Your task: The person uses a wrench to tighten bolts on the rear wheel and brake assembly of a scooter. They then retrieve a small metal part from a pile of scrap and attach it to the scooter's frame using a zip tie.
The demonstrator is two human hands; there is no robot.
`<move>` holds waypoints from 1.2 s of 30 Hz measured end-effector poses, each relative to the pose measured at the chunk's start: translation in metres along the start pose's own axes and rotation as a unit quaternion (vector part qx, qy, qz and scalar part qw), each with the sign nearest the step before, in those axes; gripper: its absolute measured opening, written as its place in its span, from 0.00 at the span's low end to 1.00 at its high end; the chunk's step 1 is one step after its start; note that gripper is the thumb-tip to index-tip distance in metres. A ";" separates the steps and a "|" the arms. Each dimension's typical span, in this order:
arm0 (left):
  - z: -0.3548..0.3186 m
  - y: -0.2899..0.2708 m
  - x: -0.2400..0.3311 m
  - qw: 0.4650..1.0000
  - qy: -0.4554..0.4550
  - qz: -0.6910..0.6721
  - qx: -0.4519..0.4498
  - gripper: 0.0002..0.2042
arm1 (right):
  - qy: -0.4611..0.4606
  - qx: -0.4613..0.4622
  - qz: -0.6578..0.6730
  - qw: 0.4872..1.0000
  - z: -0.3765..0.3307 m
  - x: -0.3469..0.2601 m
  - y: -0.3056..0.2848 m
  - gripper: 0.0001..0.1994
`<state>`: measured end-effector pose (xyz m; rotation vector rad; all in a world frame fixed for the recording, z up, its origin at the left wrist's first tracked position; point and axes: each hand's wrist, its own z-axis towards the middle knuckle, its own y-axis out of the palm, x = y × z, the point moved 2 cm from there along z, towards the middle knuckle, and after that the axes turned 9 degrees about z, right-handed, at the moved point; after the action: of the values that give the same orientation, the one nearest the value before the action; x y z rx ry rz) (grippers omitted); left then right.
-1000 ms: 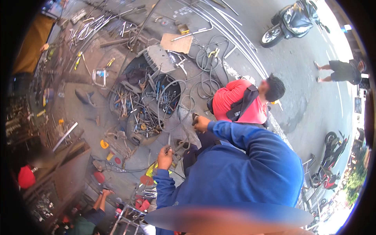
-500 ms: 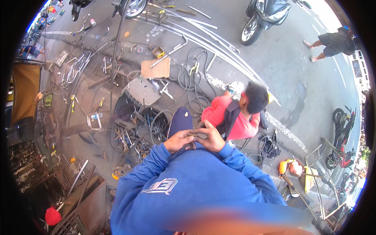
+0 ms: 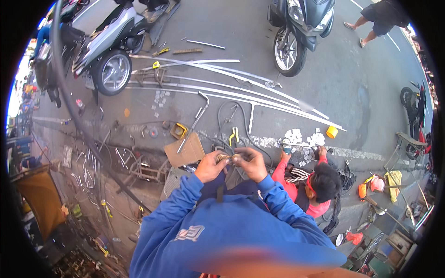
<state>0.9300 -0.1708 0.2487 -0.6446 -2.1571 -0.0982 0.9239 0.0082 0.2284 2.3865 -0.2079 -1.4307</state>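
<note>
left hand (image 3: 211, 166) + right hand (image 3: 252, 163): both closed on small round brownish metal piece (image 3: 227, 159), held together at chest height for fine handling | below: grey pavement (image 3: 352, 88), long metal strips (image 3: 222, 88)

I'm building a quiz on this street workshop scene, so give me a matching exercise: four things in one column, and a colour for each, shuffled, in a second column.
Things:
1. cardboard sheet on the ground
2. small cup by the long metal strips
3. shirt of the crouching person
4. sleeves of the two hands, left hand and right hand, holding a small round object

Colours:
A. blue
B. orange-yellow
C. brown
D. red

Pairs: 1-C, 2-B, 3-D, 4-A
</note>
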 end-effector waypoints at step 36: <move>0.623 -0.639 0.456 0.986 0.141 0.025 -0.086 0.27 | 0.051 -0.067 -0.063 0.994 0.856 -0.480 0.125 0.13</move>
<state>-0.0537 -0.3537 0.3042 -0.7380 -1.8716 -0.3325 -0.0492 -0.1521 0.3034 2.3912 0.0632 -1.3253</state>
